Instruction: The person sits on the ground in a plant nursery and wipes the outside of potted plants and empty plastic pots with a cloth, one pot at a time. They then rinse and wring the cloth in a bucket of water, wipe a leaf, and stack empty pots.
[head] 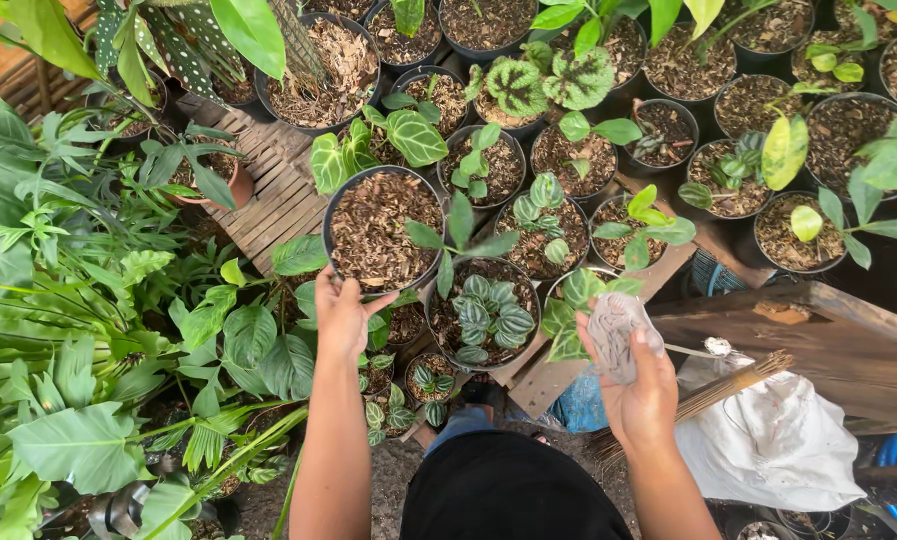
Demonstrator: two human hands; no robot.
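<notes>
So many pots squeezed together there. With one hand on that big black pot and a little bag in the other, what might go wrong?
1. The left hand grips only the near rim of the big black pot, which sits at the bench edge; it could tip and spill its bark mulch.
2. Neighbouring pots touch it, so moving it may crush the striped-leaf plant.
3. The right hand holds a small clear bag above the plants; its contents might spill on them.

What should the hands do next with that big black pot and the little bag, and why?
Probably bring the right hand, which holds a small clear bag, over to the big black pot. The left hand already grips that pot's near rim, steadying it, and its brown potting mix lies bare with no plant, while the bag is off to one side.
</notes>
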